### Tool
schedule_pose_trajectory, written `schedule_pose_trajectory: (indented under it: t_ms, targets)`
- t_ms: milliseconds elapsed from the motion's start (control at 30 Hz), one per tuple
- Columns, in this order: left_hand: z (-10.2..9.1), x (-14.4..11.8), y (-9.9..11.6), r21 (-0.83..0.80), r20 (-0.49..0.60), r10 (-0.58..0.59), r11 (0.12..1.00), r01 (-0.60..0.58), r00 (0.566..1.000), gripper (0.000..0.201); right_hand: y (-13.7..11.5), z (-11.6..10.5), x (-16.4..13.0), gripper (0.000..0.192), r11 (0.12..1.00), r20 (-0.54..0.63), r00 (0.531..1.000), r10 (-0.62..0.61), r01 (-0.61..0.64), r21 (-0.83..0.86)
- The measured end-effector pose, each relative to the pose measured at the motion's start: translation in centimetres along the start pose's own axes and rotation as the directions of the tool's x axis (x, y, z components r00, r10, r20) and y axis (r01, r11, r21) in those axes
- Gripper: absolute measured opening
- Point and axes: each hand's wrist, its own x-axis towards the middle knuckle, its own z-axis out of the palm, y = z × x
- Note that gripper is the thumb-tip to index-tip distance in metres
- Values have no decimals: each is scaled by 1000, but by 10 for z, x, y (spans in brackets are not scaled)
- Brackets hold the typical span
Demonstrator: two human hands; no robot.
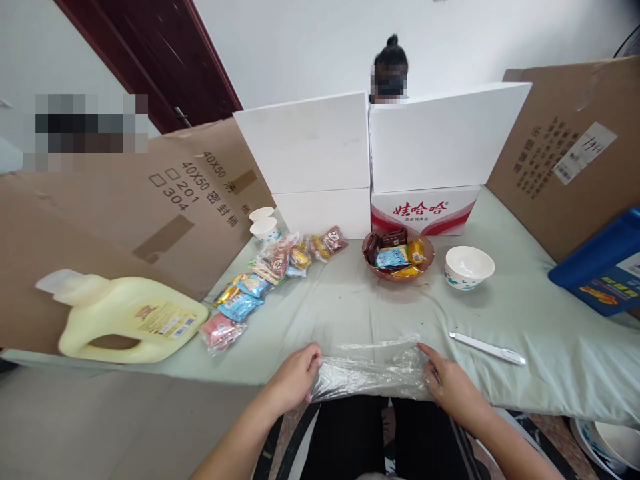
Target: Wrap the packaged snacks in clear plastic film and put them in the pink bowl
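At the far left a pale yellow plastic jug [127, 319] lay on its side, smooth and squat, with a white cap and a printed label. Beside it a loose line of crinkly foil snack packets [260, 280], pink, blue, orange and red, ran back toward two small paper cups [265, 227] that stood near the white boxes [310, 160].

At the near edge of the counter [525, 313], covered by a pale green cloth, the left hand [295, 380] gripped the left end of a clear plastic bag [370, 370], fingers curled closed on the film. The bag lay flat and crumpled between the two hands, thin, glossy and wrinkled, and looked empty. The right hand [450, 383] rested on its right end, fingers loosely bent with the forefinger stretched along the top edge; it pressed or pinched the film, though which I could not tell.

By my judgement the work was at an early stage: the bag was only held and spread, nothing was inside it, and the packets were well apart from it.

Farther back a round brown bowl [399, 257] held more wrapped sweets, and just to its right stood an empty white ceramic bowl [469, 267] with a blue pattern. A slim white pen [487, 348] lay near the right hand. A blue box [600, 267] leaned at the far right against brown cardboard [550, 167].
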Motion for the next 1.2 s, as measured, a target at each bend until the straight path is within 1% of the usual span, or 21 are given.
schedule_pose_trajectory:
  t_ms: [67, 133, 200, 233, 267, 333, 400, 433, 467, 500, 567, 633, 667, 733, 800, 867, 933, 1000, 1067, 1100, 1200]
  targets:
    - [1, 2, 3, 117, -67, 43, 992, -35, 997, 14, -5, -3, -1, 59, 994, 25, 999, 31, -28, -108]
    - [3, 6, 3, 260, -125, 119, 962, -83, 985, 15, -7, -11, -1, 60, 981, 53, 997, 48, -37, -191]
    - [6, 9, 3, 380, -164, 159, 921, -87, 974, 18, -5, -23, 0, 60, 975, 73, 995, 61, -44, -219]
    - [9, 11, 3, 424, -186, 162, 903, -70, 969, 19, -1, -30, 2, 59, 977, 63, 996, 59, -44, -209]
    - [11, 13, 3, 456, -213, 164, 889, -50, 963, 20, 3, -37, 5, 56, 981, 33, 998, 53, -46, -190]
    - [18, 15, 7, 503, -274, 191, 864, -29, 943, 22, 10, -52, 15, 47, 989, -82, 996, 47, -58, -137]
    - [25, 17, 12, 548, -319, 287, 834, -72, 903, 21, 11, -63, 27, 40, 997, -201, 979, 43, -56, -58]
    - [29, 19, 15, 571, -332, 351, 814, -110, 876, 20, 8, -66, 34, 37, 999, -228, 973, 33, -37, -11]
    - [33, 21, 18, 590, -337, 419, 792, -158, 843, 18, 2, -68, 41, 37, 999, -223, 975, 11, -3, 38]
    - [38, 24, 19, 601, -335, 488, 770, -216, 806, 17, -5, -68, 47, 37, 996, -181, 983, -17, 33, 86]
    - [47, 32, 19, 588, -311, 609, 726, -356, 729, 17, -21, -61, 61, 39, 985, -18, 998, -67, 69, 159]
    - [56, 40, 17, 544, -242, 700, 671, -503, 672, 17, -36, -50, 76, 42, 981, 151, 985, -85, 55, 188]
    - [59, 44, 14, 520, -200, 730, 645, -561, 654, 17, -42, -43, 84, 41, 981, 210, 974, -84, 43, 190]
    - [65, 50, 10, 484, -139, 753, 618, -619, 643, 18, -46, -35, 102, 33, 983, 258, 963, -77, 30, 181]
    - [69, 52, 7, 474, -122, 751, 619, -626, 649, 18, -42, -36, 119, 23, 986, 238, 969, -61, 22, 165]
    - [70, 53, 5, 474, -127, 744, 626, -619, 655, 19, -30, -49, 133, 19, 990, 156, 987, -37, 15, 137]
    - [70, 52, 5, 474, -129, 742, 629, -616, 658, 20, -16, -67, 139, 20, 995, 31, 1000, -3, 0, 98]
    - [70, 53, 6, 473, -133, 742, 630, -616, 657, 20, -6, -81, 134, 24, 998, -102, 995, 17, -10, 61]
    - [70, 53, 7, 474, -136, 746, 627, -619, 652, 19, -2, -82, 122, 30, 999, -177, 984, -7, 14, 38]
    - [70, 53, 7, 476, -138, 748, 625, -619, 649, 20, -2, -78, 114, 31, 999, -178, 983, -32, 38, 32]
    - [71, 51, 8, 473, -152, 739, 637, -608, 656, 21, -1, -60, 93, 28, 996, -104, 991, -85, 88, 20]
